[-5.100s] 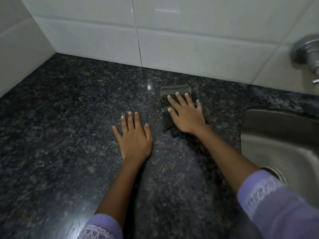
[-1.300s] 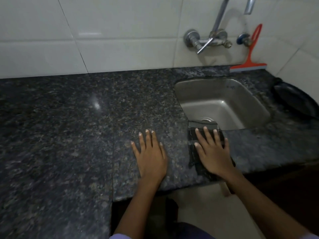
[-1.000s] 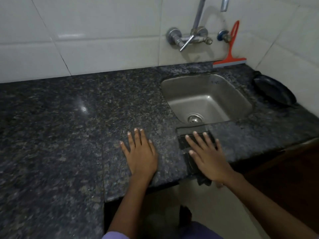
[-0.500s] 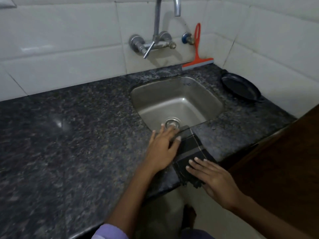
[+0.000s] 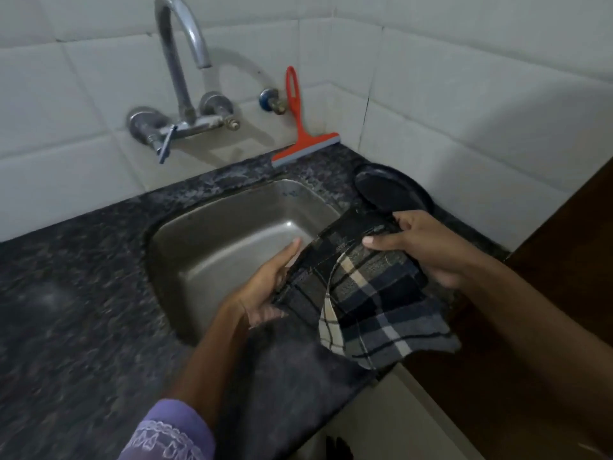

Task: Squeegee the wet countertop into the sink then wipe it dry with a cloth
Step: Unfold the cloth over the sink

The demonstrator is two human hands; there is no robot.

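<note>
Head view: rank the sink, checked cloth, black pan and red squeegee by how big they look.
1. sink
2. checked cloth, nearer the camera, so perhaps flattered
3. black pan and red squeegee: too alike to rank; the pan is partly hidden.

Dim, flat indoor light, greyish cast. Faucet (image 5: 180,58) throws a soft curved shadow rightward on the wall tiles (image 5: 431,104), so light falls from my left. Small glare spot on the sink (image 5: 232,240) floor. Countertop (image 5: 66,310) smeared with motion blur at left and near edge. Tile lines bow toward the frame corners. Right corner very dark.
</note>
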